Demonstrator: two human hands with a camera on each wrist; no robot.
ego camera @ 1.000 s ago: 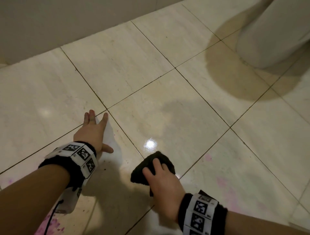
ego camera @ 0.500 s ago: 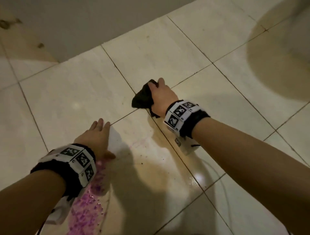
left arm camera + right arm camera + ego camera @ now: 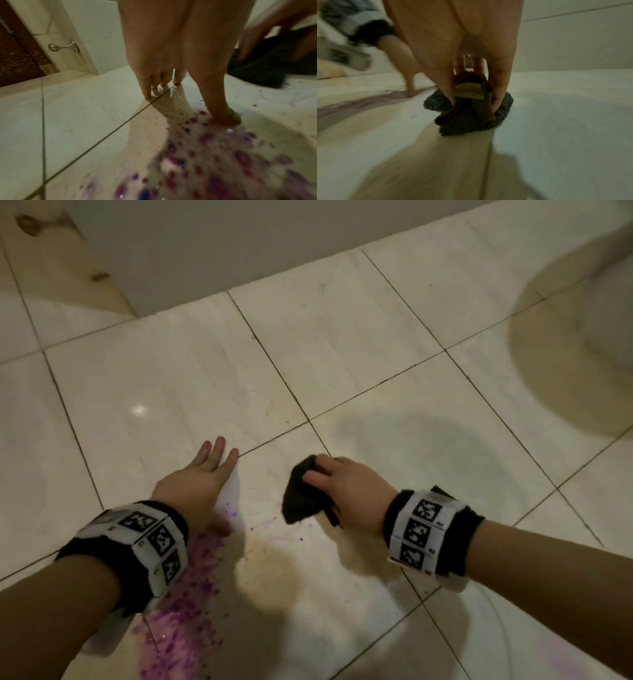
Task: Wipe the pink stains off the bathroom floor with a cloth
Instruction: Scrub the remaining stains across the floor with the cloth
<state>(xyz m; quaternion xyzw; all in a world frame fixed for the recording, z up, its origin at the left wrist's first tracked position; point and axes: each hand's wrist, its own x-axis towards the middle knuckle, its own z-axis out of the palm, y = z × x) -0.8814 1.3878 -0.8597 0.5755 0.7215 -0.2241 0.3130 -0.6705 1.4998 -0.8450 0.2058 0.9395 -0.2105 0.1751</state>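
Mid-wipe: the right hand (image 3: 346,491) has its fingers (image 3: 447,86) curled round the dark cloth (image 3: 303,503), pressing it on the floor (image 3: 342,354). The left hand (image 3: 191,491) lies flat, fingers straight. The pink stains (image 3: 185,611) sit just left of the cloth, so a leftward sweep seems next.

Bare floor (image 3: 342,364) lies open from my 10 to 1 o'clock. My left hand (image 3: 191,491), braced flat at 9, blocks that side; the wall (image 3: 205,244) closes 12, a pale fixture (image 3: 609,313) crowds 2.
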